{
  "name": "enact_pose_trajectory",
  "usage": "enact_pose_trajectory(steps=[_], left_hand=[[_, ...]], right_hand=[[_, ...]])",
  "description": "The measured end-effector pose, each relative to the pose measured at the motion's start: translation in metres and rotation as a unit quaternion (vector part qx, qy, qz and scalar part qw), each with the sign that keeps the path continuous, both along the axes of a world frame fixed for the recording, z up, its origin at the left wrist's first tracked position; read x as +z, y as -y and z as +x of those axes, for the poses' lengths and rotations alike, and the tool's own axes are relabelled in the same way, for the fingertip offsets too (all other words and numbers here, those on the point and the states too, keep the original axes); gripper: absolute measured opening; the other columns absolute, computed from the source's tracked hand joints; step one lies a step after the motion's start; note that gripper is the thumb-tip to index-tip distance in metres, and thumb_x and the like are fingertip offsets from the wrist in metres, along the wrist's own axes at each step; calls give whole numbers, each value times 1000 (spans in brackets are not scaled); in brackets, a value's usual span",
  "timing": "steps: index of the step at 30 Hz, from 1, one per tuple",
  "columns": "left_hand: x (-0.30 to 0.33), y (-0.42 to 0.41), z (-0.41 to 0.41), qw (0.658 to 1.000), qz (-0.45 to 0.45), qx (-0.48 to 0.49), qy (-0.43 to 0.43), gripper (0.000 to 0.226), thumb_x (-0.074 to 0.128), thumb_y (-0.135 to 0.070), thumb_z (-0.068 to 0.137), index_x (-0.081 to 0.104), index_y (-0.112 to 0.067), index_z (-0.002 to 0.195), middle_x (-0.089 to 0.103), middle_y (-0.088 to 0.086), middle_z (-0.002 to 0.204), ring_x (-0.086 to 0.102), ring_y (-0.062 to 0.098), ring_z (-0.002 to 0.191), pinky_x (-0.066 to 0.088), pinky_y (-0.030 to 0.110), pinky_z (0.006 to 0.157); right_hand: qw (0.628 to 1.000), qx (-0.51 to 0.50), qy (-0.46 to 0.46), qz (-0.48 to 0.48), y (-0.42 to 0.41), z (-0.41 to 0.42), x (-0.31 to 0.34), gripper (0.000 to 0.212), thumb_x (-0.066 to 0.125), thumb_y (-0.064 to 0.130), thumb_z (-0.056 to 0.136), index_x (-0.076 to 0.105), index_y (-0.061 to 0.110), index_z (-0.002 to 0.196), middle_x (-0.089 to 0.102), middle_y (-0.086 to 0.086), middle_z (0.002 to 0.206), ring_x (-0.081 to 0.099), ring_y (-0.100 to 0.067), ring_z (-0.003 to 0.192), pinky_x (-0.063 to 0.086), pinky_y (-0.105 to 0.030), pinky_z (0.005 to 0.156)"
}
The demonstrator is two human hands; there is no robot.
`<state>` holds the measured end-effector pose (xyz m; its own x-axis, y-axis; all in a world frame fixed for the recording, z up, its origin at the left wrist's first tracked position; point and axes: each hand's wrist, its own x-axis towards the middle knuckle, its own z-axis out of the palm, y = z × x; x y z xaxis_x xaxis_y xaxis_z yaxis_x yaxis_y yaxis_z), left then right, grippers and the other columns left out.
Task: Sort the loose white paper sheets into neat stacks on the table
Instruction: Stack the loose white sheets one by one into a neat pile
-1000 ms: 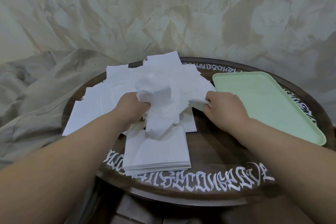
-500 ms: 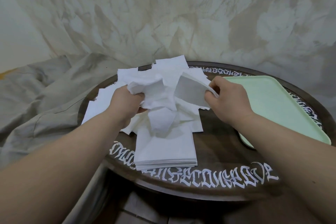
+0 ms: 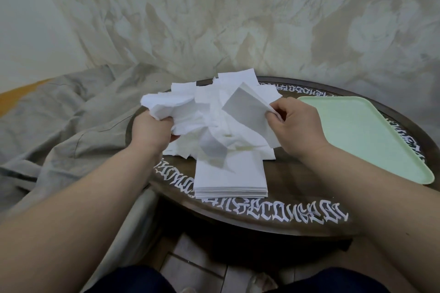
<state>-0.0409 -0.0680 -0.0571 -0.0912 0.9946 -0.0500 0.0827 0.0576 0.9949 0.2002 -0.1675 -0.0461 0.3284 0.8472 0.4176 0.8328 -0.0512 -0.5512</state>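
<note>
A round dark wooden table [image 3: 292, 178] with white lettering round its rim carries the white paper. A neat stack of sheets [image 3: 229, 177] lies near the front edge. Behind it spreads a loose pile of sheets [image 3: 240, 83], partly hidden by my hands. My left hand [image 3: 152, 133] grips a crumpled bunch of sheets [image 3: 176, 109], lifted off the table. My right hand [image 3: 297, 123] pinches the corner of a single flat sheet [image 3: 247, 114], which is raised and tilted above the pile.
A pale green tray [image 3: 366, 133] lies on the right part of the table, close to my right wrist. Grey crumpled cloth [image 3: 66, 121] lies left of the table. A mottled wall stands behind. Floor tiles and my dark trousers show below.
Both hands have risen from the pile. The left one lifted its crumpled bunch up and left; the right one pulled a sheet free and raised it.
</note>
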Motion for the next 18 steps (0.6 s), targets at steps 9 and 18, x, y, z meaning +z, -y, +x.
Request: enact_pose_trajectory(steps=[9, 18], left_hand=[[-23, 27, -1, 997, -71, -10, 25, 27, 47, -3, 91, 55, -12, 115, 60, 10, 111, 61, 21, 82, 54, 23, 48], [-32, 43, 13, 984, -110, -126, -61, 33, 53, -18, 95, 49, -13, 127, 60, 12, 118, 65, 33, 94, 57, 39, 65]], right_hand=[[996, -31, -72, -41, 19, -21, -16, 13, 53, 22, 89, 58, 13, 80, 59, 1, 70, 51, -23, 70, 35, -30, 60], [973, 121, -125, -151, 7, -54, -36, 3, 52, 22, 92, 55, 21, 91, 63, 6, 84, 56, -14, 74, 41, -25, 62]])
